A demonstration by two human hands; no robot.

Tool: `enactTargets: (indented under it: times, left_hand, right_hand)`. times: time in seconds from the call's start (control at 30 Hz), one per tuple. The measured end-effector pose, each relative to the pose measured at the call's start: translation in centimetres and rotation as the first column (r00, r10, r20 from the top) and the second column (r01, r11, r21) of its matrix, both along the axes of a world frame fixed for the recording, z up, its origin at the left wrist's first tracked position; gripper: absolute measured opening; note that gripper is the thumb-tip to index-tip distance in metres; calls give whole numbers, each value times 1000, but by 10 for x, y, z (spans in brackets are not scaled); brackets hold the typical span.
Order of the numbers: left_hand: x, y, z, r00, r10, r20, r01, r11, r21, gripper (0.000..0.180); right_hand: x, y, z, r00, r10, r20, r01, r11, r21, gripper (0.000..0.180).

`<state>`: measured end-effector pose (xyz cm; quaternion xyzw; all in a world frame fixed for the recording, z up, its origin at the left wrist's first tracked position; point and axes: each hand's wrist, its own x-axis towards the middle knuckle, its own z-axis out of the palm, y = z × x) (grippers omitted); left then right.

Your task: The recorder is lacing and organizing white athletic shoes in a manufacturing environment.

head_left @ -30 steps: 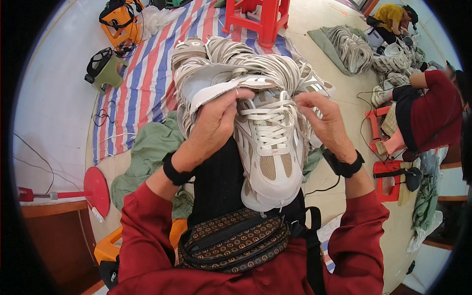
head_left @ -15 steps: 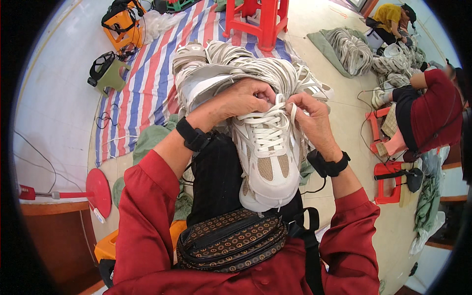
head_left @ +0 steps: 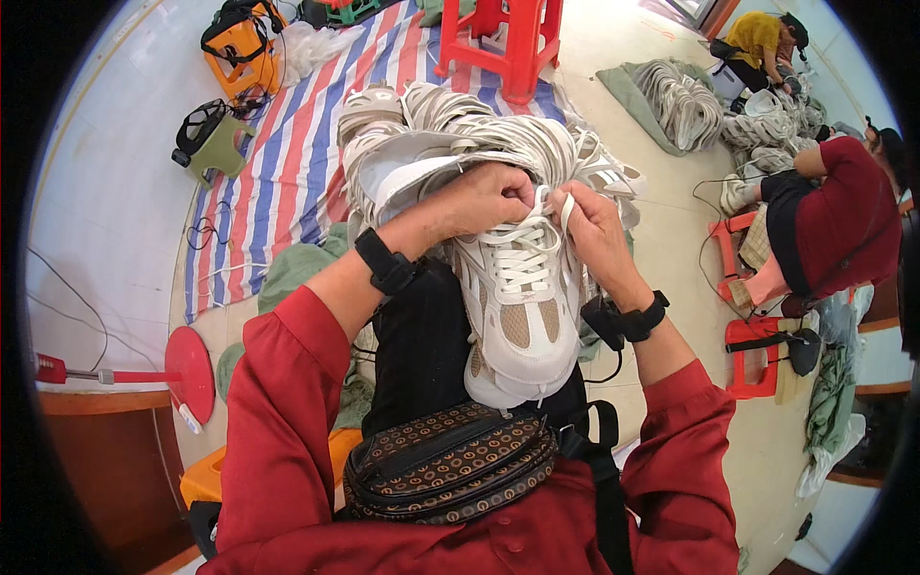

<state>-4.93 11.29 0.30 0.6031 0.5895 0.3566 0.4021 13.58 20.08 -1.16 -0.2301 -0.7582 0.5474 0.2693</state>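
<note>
A white and beige sneaker (head_left: 530,356) rests on my lap with its toe toward me. White shoelaces (head_left: 522,257) criss-cross its front and stand up in loose loops near the collar. At the left of the collar, my left hand (head_left: 491,199) is closed, its fingertips curled in at the lace. Opposite it, my right hand (head_left: 596,235) pinches the shoelace between thumb and fingers, a strand looping beside the thumb. A second sneaker partly shows underneath. Just beyond my hands lies a big heap of similar shoe parts (head_left: 522,134).
Striped tarp (head_left: 297,125) covers the floor ahead, with a red stool (head_left: 503,48) on it. An orange stool (head_left: 241,57) and a green stool (head_left: 213,144) stand left. Two people sit at the right near more shoe piles (head_left: 678,105). A patterned waist bag (head_left: 450,465) lies against my waist.
My right hand has shifted slightly left, toward my left hand, and its fingers have turned more upright. The sneaker and my left hand have barely moved.
</note>
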Motion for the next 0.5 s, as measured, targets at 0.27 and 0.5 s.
enactTargets:
  times: [0.27,0.5]
  left_hand:
    - [6,-25,23,953,121,-277,-101,991,86,11]
    - [11,-110,32,848,386,-362,-193,863,467,4]
  right_hand:
    - [-2,12,0,994,-10,-107,-27,941,-338,32]
    - [-3,17,-3,995,-58,-85,22,925,-378,33]
